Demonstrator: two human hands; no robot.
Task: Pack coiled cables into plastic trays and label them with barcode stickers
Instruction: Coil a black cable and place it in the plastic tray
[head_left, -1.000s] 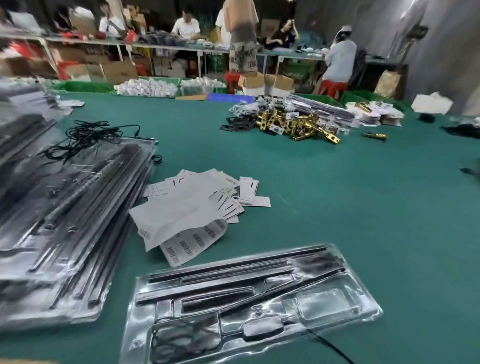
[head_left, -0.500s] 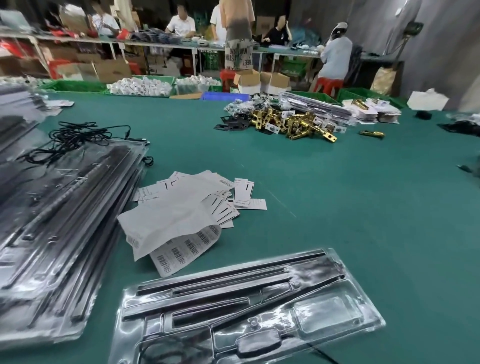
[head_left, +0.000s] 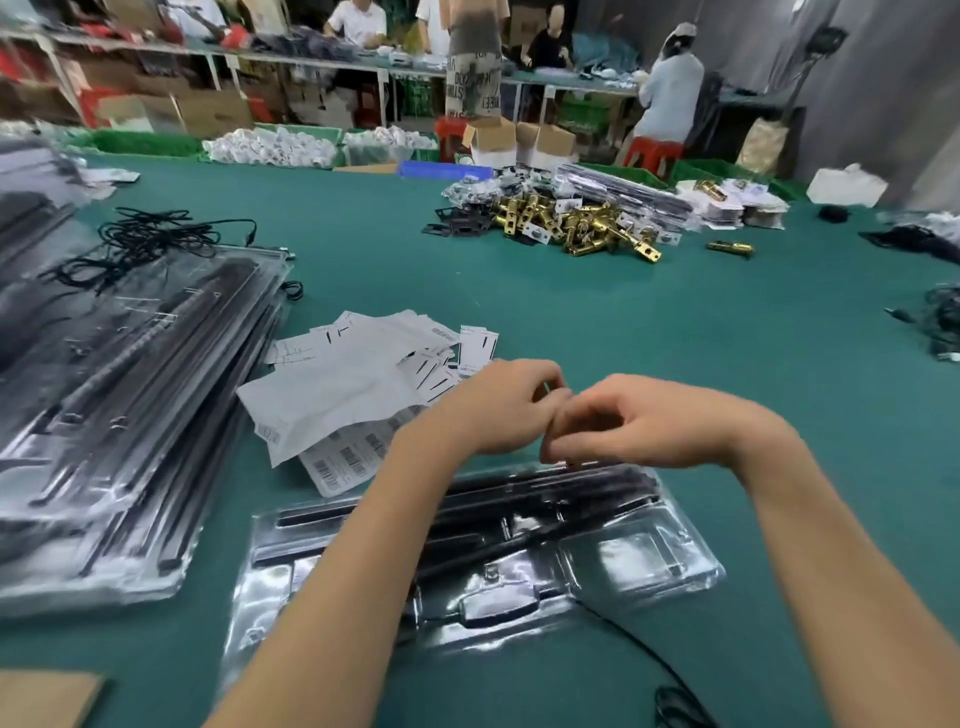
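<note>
**Two hands meet above the tray, likely readying a sticker**

Both hands hover together over the clear moulded plastic tray (head_left: 644, 564) with black parts, on the green table (head_left: 675, 364). Left hand (head_left: 498, 410) and right hand (head_left: 639, 421) have curled fingers touching at the tips; whether they pinch anything is too blurred to tell. If peeling a label, lift one corner cleanly and keep it flat. White barcode sticker sheets (head_left: 337, 467) lie just left; a thin black cable (head_left: 639, 649) trails from the tray's near edge.

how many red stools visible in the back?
2. One red stool stands behind the table's far edge, beside the open cardboard boxes. The other is under the person in the pale top at right. More may be hidden behind clutter.
</note>
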